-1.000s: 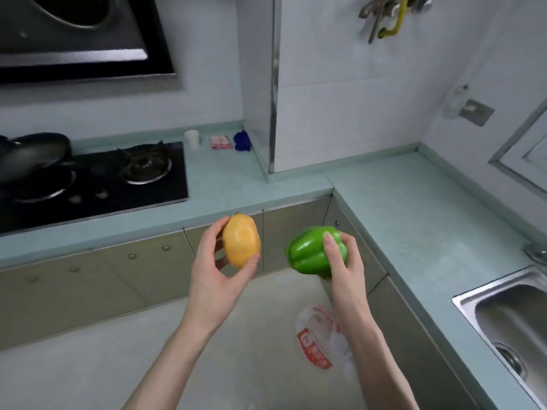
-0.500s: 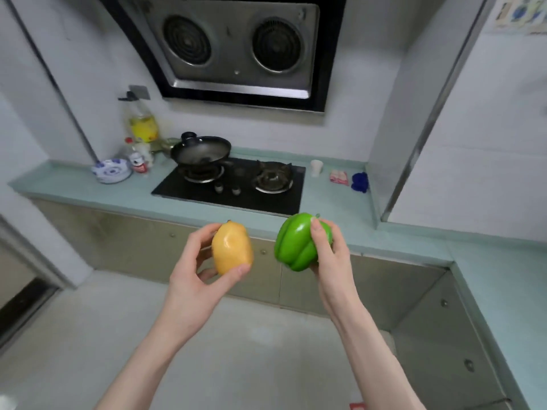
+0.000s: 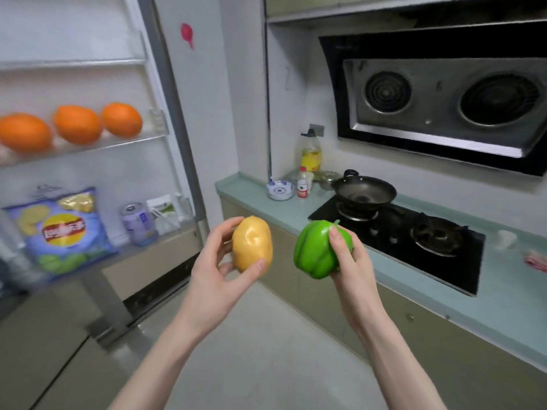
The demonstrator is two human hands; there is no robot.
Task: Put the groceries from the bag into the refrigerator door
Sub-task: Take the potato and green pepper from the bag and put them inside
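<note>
My left hand (image 3: 217, 269) grips a yellow potato (image 3: 251, 243) at chest height in mid-frame. Just to its right, my right hand (image 3: 352, 264) holds a green bell pepper (image 3: 315, 250). The open refrigerator door (image 3: 88, 161) fills the left of the view. Its middle shelf (image 3: 127, 142) carries three oranges (image 3: 77, 124). The shelf below holds a blue chips bag (image 3: 63, 232), a can (image 3: 139, 223) and a small carton (image 3: 164, 213). Both hands are to the right of the door, apart from it. The grocery bag is out of view.
A pale green counter (image 3: 296, 214) runs along the right with a black gas hob (image 3: 405, 236), a wok (image 3: 365, 190), an oil bottle (image 3: 311, 152) and a small bowl (image 3: 279, 189). A range hood (image 3: 438, 99) hangs above. Grey floor lies below my arms.
My view has swung left from the sink corner past the hob to the open refrigerator door. Both hands keep the potato and pepper in the same hold in front of me.
</note>
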